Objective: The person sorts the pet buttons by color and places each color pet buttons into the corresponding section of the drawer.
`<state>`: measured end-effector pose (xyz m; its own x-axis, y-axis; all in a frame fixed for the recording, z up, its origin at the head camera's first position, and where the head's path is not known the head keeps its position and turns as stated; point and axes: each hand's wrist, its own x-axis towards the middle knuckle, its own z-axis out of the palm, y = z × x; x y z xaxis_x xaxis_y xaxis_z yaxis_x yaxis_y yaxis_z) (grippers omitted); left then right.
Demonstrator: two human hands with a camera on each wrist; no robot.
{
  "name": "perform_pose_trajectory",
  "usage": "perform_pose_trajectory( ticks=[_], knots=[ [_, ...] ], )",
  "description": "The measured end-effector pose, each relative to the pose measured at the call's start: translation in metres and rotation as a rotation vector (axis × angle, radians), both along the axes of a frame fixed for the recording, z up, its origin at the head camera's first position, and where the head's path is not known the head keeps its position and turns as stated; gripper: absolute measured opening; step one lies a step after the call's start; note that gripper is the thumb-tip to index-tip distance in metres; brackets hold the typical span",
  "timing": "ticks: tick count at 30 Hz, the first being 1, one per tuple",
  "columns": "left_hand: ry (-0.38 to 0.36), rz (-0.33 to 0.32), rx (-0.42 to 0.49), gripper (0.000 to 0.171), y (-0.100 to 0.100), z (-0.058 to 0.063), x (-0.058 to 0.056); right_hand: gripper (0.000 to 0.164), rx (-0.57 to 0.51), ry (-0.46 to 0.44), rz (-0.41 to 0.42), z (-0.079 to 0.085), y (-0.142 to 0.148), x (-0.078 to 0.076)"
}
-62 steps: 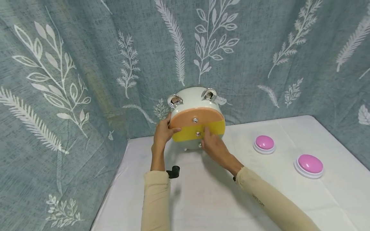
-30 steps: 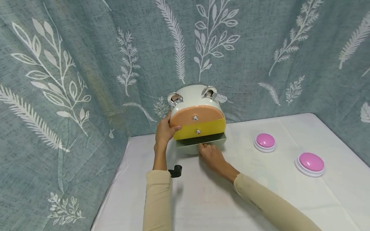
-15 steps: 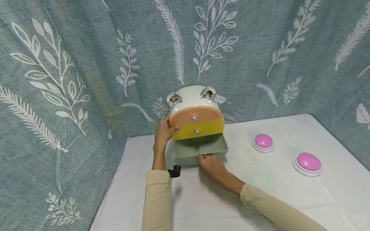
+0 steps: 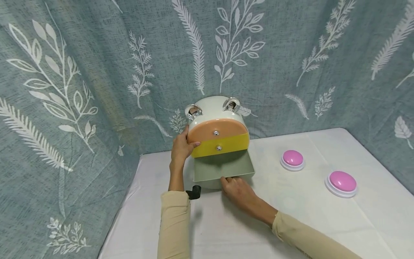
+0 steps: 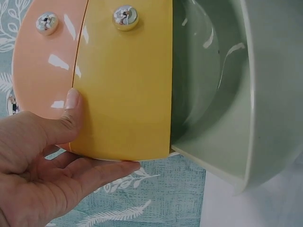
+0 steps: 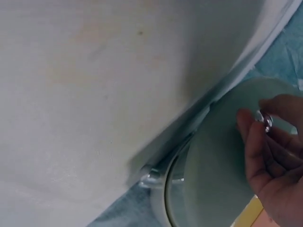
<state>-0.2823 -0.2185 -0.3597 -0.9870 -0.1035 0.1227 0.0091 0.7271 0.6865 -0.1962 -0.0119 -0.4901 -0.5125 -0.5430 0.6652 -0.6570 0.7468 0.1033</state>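
Observation:
A small rounded drawer cabinet (image 4: 211, 106) with silver ears stands at the back of the table. My left hand (image 4: 181, 149) holds its left side, thumb on the front near the seam between the orange drawer (image 5: 42, 80) and yellow drawer (image 5: 123, 94), fingers along the side wall. Both of those drawers are closed. Below them, the green bottom drawer (image 4: 223, 165) is pulled far out, and nothing is seen inside it. With thumb and fingertips my right hand (image 4: 239, 192) pinches the silver knob (image 6: 268, 122) on the green drawer's front; in the head view that knob is hidden.
Two pink push buttons with white bases, a nearer one (image 4: 342, 181) and a farther one (image 4: 292, 159), sit to the right on the white-covered table (image 4: 310, 208). A blue-green leaf-patterned curtain (image 4: 155, 64) hangs close behind the cabinet and along the left.
My right hand has gone from pointing at the front to pinching the bottom knob, and the green drawer has slid out toward me. The left hand keeps its hold on the cabinet.

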Motion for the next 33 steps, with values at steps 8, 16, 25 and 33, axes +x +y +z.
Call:
perform_pose_trajectory(
  ticks=[8, 16, 25, 33],
  knots=[
    [-0.006, -0.020, -0.002, 0.088, 0.000, -0.001, 0.001, 0.027, -0.126, 0.021, 0.086, 0.010, 0.019, 0.003],
    [0.002, -0.011, -0.007, 0.088, -0.001, 0.001, 0.001, 0.016, -0.455, 0.102, -0.018, 0.041, 0.060, -0.022],
    [-0.001, -0.005, -0.003, 0.087, -0.001, -0.001, 0.001, 0.059, -0.295, -0.526, -0.532, 0.039, 0.144, -0.062],
    [0.006, -0.010, -0.013, 0.088, 0.000, -0.001, 0.001, 0.074, -0.266, -0.843, -0.561, 0.029, 0.180, -0.071]
  ],
)
